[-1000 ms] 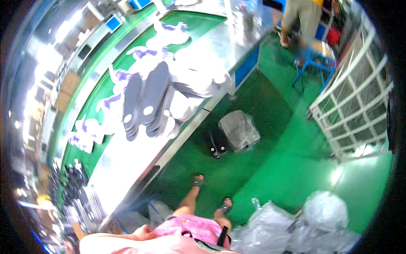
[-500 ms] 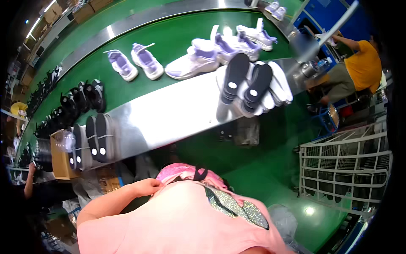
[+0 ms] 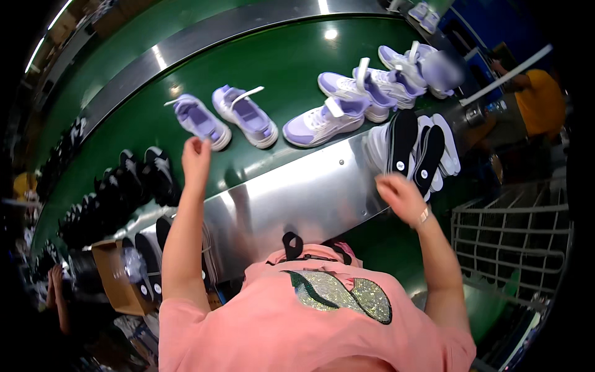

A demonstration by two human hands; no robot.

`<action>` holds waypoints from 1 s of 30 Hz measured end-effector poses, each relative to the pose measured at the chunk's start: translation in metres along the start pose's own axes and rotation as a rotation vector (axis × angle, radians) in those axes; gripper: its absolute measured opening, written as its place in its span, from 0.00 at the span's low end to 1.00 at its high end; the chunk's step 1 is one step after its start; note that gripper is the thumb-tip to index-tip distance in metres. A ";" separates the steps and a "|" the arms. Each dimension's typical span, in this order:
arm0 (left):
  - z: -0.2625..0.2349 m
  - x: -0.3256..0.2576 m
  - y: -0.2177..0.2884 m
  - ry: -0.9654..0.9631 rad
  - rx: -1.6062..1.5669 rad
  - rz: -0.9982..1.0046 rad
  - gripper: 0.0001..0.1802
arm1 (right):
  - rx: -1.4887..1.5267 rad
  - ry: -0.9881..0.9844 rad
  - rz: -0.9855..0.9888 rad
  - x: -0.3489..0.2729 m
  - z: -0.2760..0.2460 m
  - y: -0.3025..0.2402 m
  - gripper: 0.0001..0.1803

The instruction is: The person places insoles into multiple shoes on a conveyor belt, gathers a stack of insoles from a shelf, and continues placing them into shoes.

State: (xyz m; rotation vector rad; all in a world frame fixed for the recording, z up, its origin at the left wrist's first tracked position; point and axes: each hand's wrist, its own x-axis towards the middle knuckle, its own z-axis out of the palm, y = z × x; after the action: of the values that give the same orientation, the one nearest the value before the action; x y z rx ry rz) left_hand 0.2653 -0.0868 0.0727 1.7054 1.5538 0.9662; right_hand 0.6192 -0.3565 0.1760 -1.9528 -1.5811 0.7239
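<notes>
Brightly lit from overhead. Glare spots on the green conveyor belt near top centre, streaks on the steel table. Strong fisheye bending toward a black rim. Slight motion blur on hands; dim, murky lower left corner.

Left hand reaches lavender shoe; right hand near insoles.

A person in a salmon-pink short-sleeved T-shirt with a glittery sequinned patch in green and silver across the chest. Both forearms are bare. A thin pale bracelet circles the right wrist. A black strap loop sits at the neckline.
</notes>
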 end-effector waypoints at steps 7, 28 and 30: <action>0.059 0.056 0.049 -0.189 0.771 -0.325 0.50 | -0.916 0.003 0.051 0.212 -0.002 0.061 0.10; 0.265 0.075 0.139 -0.375 0.512 -0.098 0.31 | -0.453 -0.007 0.345 0.318 -0.074 0.172 0.23; 0.296 0.079 0.155 -0.453 0.515 -0.066 0.31 | -0.298 0.133 0.061 0.272 -0.100 0.140 0.24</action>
State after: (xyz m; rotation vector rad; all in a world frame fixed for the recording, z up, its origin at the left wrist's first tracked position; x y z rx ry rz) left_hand 0.6010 -0.0179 0.0537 2.0182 1.6083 0.1146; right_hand 0.8345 -0.1211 0.1292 -2.2185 -1.6279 0.3878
